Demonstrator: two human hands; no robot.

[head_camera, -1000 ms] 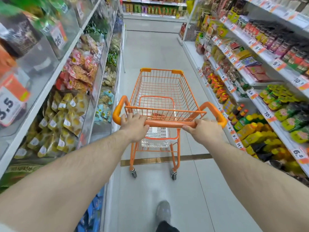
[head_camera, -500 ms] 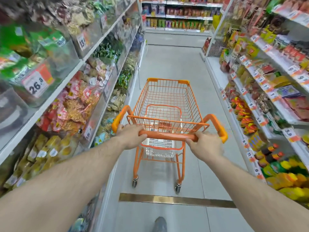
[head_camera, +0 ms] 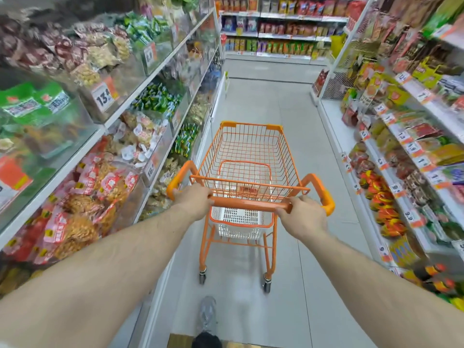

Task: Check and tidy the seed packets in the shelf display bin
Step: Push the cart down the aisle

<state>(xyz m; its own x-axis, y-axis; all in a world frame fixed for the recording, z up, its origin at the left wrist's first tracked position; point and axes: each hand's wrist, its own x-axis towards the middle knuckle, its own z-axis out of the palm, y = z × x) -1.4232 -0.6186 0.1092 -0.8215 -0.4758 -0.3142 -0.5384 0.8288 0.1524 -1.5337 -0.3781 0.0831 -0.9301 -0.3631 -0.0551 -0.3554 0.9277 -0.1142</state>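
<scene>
Fingers of both hands are curled round the cart's handle point(head_camera: 247, 204): my left hand point(head_camera: 194, 200) grips it near the left end, my right hand point(head_camera: 301, 217) near the right end, both forearms stretched out toward it. That orange cart point(head_camera: 251, 156) stands in the aisle on the grey floor point(head_camera: 288, 109), its wire basket holding nothing that I can see, with a white plastic tray point(head_camera: 239, 221) slung underneath behind the handle. One grey shoe point(head_camera: 208, 313) shows on the floor below my arms. On my left run shelves point(head_camera: 75, 156) fronted with clear bins point(head_camera: 118, 89) full of bagged snacks, with price tags clipped to them; a bin of red-and-white bags point(head_camera: 93, 187) lies nearest my left arm, and green packets point(head_camera: 157, 96) sit farther up the row. I cannot tell which bin holds the seed packets; the goods are too blurred to read. On my right, shelves point(head_camera: 411, 197) carry more packets and bottles. More stocked shelving point(head_camera: 283, 33) crosses the far end of the aisle.
</scene>
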